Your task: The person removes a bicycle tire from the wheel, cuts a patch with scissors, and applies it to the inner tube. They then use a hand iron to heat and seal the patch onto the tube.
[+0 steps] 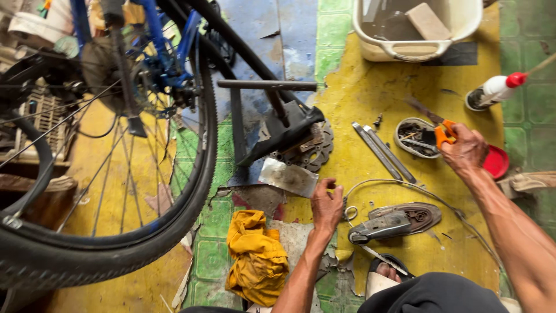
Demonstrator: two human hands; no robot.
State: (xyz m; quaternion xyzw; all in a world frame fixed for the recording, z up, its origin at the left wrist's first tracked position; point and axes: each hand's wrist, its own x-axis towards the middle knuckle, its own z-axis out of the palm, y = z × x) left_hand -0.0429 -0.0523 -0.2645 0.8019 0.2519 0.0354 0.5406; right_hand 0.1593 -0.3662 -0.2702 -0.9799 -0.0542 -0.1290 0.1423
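The worn yellow-and-green floor (370,87) carries a yellow rag (256,259), two metal bars (385,153), a red lid (496,162), and what looks like a brake disc (315,152).

**Cut off and covered**

The wheel (110,174) runs past the left and bottom edges. The tub (417,26) is cropped at the top. The right hand (463,152) covers the scissors' (437,124) handles. The disc (313,152) sits half under the stand (278,124).

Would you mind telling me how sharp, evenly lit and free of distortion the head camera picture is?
Head view: even, soft daylight, with no hard shadows or glare; wide-angle bending curves the bicycle tyre at the left edge; the right hand with the orange-handled scissors is slightly soft, while the left hand and yellow cloth look sharp.
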